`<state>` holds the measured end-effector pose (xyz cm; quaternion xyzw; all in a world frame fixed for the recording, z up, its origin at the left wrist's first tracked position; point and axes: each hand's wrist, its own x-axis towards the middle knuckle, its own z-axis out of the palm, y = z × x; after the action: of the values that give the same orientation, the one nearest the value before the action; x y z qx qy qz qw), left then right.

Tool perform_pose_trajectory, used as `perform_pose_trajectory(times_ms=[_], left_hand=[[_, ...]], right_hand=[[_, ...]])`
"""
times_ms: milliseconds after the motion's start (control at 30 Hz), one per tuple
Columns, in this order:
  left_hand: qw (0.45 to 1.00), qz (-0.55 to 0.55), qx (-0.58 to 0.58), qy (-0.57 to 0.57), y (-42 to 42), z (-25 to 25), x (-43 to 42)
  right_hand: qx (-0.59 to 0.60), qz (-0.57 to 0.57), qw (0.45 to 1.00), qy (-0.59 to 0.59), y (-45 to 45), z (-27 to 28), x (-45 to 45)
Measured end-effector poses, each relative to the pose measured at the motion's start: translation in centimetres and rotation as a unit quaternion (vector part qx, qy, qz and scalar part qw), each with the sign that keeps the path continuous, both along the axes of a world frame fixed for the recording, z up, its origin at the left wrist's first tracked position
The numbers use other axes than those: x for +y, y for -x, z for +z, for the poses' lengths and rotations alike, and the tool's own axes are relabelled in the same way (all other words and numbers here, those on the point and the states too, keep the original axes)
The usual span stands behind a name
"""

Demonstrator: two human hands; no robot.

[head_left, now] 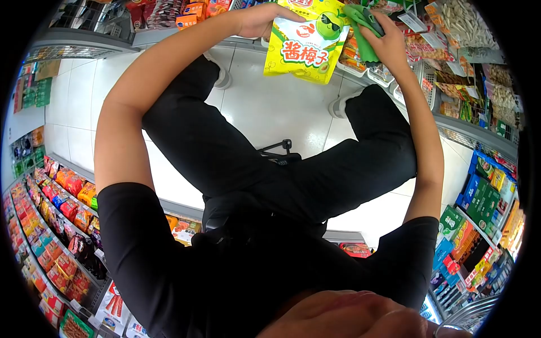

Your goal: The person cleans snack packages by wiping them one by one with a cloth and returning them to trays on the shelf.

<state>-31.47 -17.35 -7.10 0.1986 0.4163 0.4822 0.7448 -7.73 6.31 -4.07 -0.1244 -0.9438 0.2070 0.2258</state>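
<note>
At the top of the view a yellow snack bag (307, 53), with a green cartoon plum in sunglasses and red and white lettering, hangs upright over the floor. My left hand (264, 20) is closed on its left edge, thumb in front. On the bag's right side, my right hand (387, 40) is closed around a green cloth (365, 48), which touches or overlaps the bag's upper right corner. Something dark shows among the fingers of that hand; I cannot make out what it is.
Shelves of packaged snacks stand ahead, with white baskets (378, 76) at their front. More packets (67, 208) fill shelves at left, and boxes (482, 197) stand at right. My bent knees straddle the tiled floor (253, 96). A black stool part (282, 152) shows between my legs.
</note>
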Motion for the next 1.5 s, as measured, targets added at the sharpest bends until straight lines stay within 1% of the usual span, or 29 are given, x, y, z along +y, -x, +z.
perform_pose_trajectory(times_ms=[67,100,200,233,300,367,433,567,667,767,800,900,933,1033,1133,1233,1267,1367,1467,1500], left_hand=[[1.0,0.005,0.011,-0.005,0.2,-0.5,0.1],[1.0,0.006,0.018,-0.008,0.0,0.0,0.2],[0.985,0.054,0.162,0.019,-0.8,2.3,-0.2],[0.985,0.083,0.153,0.01,-1.6,3.4,-0.5],[0.987,0.11,0.117,0.017,-1.4,3.2,-0.4],[0.991,0.111,0.068,0.017,-0.9,3.0,-0.2],[0.992,0.094,0.085,0.005,-1.0,3.9,-0.6],[0.995,0.076,0.061,-0.009,-0.6,3.8,-0.8],[0.994,0.1,0.04,-0.009,-0.6,3.3,-0.7],[0.992,0.118,0.044,-0.013,-0.7,3.3,-0.7],[0.991,0.122,0.047,-0.012,-0.8,3.4,-0.8],[0.99,0.135,0.035,-0.003,-0.7,3.6,-0.9],[0.99,0.136,0.026,-0.002,-0.7,3.5,-0.8],[0.991,0.127,0.029,0.001,-0.6,3.2,-0.6],[0.992,0.121,0.022,0.006,-0.3,2.7,-0.6],[0.991,0.128,0.014,0.017,-0.7,3.4,-0.6],[0.991,0.131,0.015,0.02,-0.8,3.7,-0.6],[0.99,0.137,0.017,0.022,-0.9,4.1,-0.6],[0.989,0.145,0.018,0.019,-0.8,3.7,-0.5],[0.987,0.157,0.014,0.025,-0.8,3.8,-0.5]], right_hand=[[-0.002,0.025,1.0,-0.012,0.2,0.2,-0.4],[-0.002,0.037,0.999,-0.018,0.2,0.3,-0.6],[-0.019,0.055,0.998,0.017,0.2,0.8,-0.9],[-0.008,0.054,0.998,-0.007,0.2,0.7,-1.0],[0.017,0.045,0.997,-0.057,0.1,0.6,-1.3],[0.006,0.032,0.999,-0.014,0.2,1.5,-2.1],[0.009,0.024,0.999,0.023,0.2,1.7,-2.6],[0.025,0.013,0.999,0.021,-0.1,2.4,-2.9],[-0.009,0.056,0.995,0.079,-0.2,2.3,-3.3],[-0.068,0.149,0.985,0.047,-0.2,4.0,-4.2],[-0.069,0.129,0.989,0.029,-0.1,3.9,-4.4],[0.002,0.03,0.999,0.024,0.5,2.8,-4.1],[-0.015,0.006,0.999,0.029,0.5,2.9,-4.1],[-0.06,0.103,0.992,0.032,0.0,4.0,-4.2],[-0.075,0.096,0.992,0.031,0.0,4.0,-4.2],[-0.024,0.022,0.999,-0.009,0.2,3.0,-3.5],[-0.02,0.046,0.999,-0.001,0.0,2.9,-3.3],[-0.064,0.136,0.989,0.014,-0.2,4.6,-4.1],[-0.097,0.174,0.979,0.032,-0.1,5.1,-4.4],[-0.088,0.145,0.985,0.027,-0.1,4.6,-4.3]])
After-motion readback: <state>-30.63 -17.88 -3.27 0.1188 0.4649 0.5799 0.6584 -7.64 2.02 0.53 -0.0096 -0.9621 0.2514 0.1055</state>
